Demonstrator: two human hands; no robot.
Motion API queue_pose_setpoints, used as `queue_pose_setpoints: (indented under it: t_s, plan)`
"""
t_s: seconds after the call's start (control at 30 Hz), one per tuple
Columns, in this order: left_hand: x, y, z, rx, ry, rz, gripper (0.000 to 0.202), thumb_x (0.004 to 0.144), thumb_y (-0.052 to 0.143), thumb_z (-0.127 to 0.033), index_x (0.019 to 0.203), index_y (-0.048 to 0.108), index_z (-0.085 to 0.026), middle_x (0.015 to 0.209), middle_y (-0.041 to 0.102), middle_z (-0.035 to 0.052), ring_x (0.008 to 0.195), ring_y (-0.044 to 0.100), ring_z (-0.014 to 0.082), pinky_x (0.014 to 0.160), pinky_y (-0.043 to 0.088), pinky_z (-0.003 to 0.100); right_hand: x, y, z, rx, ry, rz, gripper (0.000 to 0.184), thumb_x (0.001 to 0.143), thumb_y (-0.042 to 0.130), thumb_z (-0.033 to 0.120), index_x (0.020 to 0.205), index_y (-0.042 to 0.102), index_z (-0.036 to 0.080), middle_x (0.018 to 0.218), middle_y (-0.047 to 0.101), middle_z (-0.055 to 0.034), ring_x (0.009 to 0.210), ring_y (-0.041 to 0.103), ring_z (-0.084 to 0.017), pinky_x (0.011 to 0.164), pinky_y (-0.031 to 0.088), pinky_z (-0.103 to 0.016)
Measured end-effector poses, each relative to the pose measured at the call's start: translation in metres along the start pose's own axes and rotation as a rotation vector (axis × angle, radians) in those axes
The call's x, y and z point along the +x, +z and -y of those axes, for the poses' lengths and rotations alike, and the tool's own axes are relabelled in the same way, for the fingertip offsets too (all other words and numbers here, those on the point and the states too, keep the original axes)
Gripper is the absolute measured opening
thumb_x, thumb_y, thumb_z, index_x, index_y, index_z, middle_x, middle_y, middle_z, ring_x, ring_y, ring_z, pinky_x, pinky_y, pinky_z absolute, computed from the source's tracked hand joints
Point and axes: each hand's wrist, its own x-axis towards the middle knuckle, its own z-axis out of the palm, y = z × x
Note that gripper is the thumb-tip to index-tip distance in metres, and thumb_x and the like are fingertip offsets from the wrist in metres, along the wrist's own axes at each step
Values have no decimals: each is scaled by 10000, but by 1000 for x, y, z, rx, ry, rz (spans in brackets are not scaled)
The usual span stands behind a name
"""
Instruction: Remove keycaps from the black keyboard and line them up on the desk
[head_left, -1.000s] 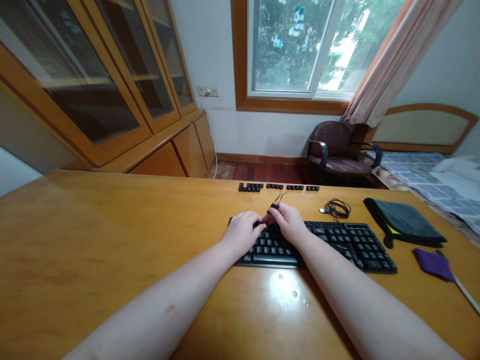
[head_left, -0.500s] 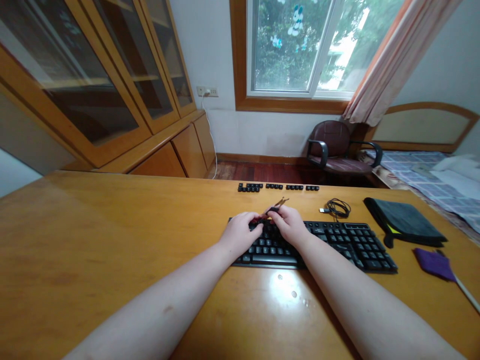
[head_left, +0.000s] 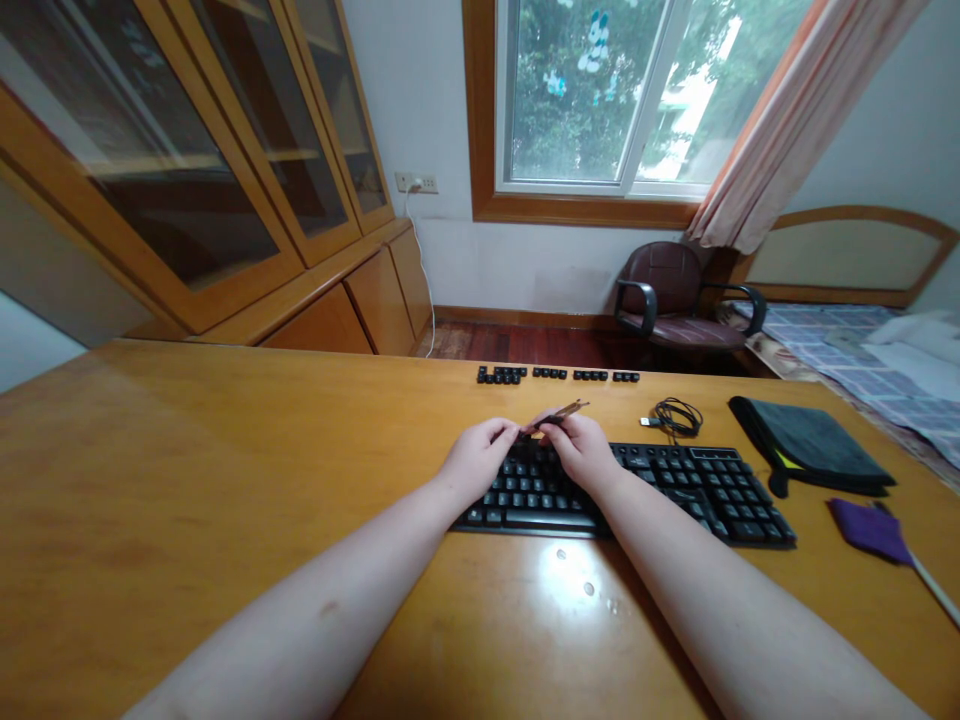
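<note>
A black keyboard (head_left: 536, 500) lies on the wooden desk in front of me, with both hands over its upper left part. My right hand (head_left: 581, 447) is closed round a thin brownish tool with two prongs (head_left: 570, 409); the prongs point up and to the right. At the tool's lower left end, the thumb and fingers of my left hand (head_left: 480, 455) are pinched together. Whatever sits between those left fingertips is too small and too hidden to name. Several loose black keycaps (head_left: 502, 376) stand in short rows near the desk's far edge.
Right of the keycaps lies a coiled black USB cable (head_left: 677, 417). A dark folded cloth (head_left: 814, 445) and a purple pouch-like item (head_left: 870, 530) with a pale stick rest on the desk's right side. Beyond the desk stand an armchair (head_left: 664, 290) and a glass-fronted cabinet (head_left: 277, 260).
My left hand has lifted slightly off the keys and drawn its fingers together at the tool's end. The tool in my right hand has tilted flatter, its prongs swinging right.
</note>
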Motion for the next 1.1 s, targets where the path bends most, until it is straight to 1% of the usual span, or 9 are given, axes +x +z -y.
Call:
queue_pose_setpoints:
  t_s: [0.17, 0.4, 0.57, 0.67, 0.9, 1.0, 1.1]
  plan:
    - [7, -4, 2, -167, -84, 109, 304, 832, 468, -360, 926, 673, -157, 952, 698, 39, 927, 610, 197, 866, 442, 320, -2, -2, 4, -35, -53, 16, 264, 889, 435, 348, 906, 666, 223, 896, 681, -59, 817, 626, -193, 750, 492, -324]
    - [7, -9, -2, -271, -153, 147, 301, 797, 514, -397, 844, 662, -138, 861, 688, 40, 861, 600, 193, 839, 430, 324, -2, -4, 5, 4, -116, -21, 260, 890, 443, 348, 915, 666, 217, 898, 685, -63, 864, 629, -199, 795, 484, -338]
    - [8, -13, 0, -391, -197, 179, 274, 756, 578, -382, 868, 664, -146, 881, 685, 31, 863, 594, 180, 849, 416, 308, -2, -5, 6, 35, -176, -19, 241, 891, 452, 324, 912, 669, 221, 881, 689, -60, 870, 629, -194, 813, 478, -340]
    - [9, -13, 1, -425, -239, 145, 272, 751, 576, -380, 861, 654, -143, 862, 679, 30, 840, 592, 178, 824, 423, 305, -2, -5, 7, 31, -195, -21, 244, 889, 451, 330, 907, 666, 215, 890, 685, -67, 877, 624, -195, 814, 479, -345]
    - [8, -8, -2, -436, -204, 45, 264, 746, 581, -371, 841, 639, -132, 840, 656, 35, 834, 571, 171, 835, 408, 301, -1, -6, 6, 24, -319, -52, 180, 874, 486, 286, 869, 644, 201, 832, 661, -57, 806, 604, -178, 769, 478, -342]
    - [8, -7, -3, -465, -228, -30, 272, 751, 574, -386, 844, 628, -136, 819, 650, 35, 815, 573, 170, 816, 418, 307, -2, -6, 5, 0, -285, -59, 195, 883, 467, 294, 839, 628, 193, 815, 641, -57, 791, 595, -177, 761, 474, -341]
    - [8, -5, -2, -498, -233, -84, 275, 749, 585, -373, 889, 622, -139, 861, 661, 47, 840, 588, 173, 840, 422, 320, -4, -3, 2, 7, -200, -124, 210, 892, 447, 308, 835, 613, 193, 830, 639, -60, 829, 601, -181, 789, 470, -343]
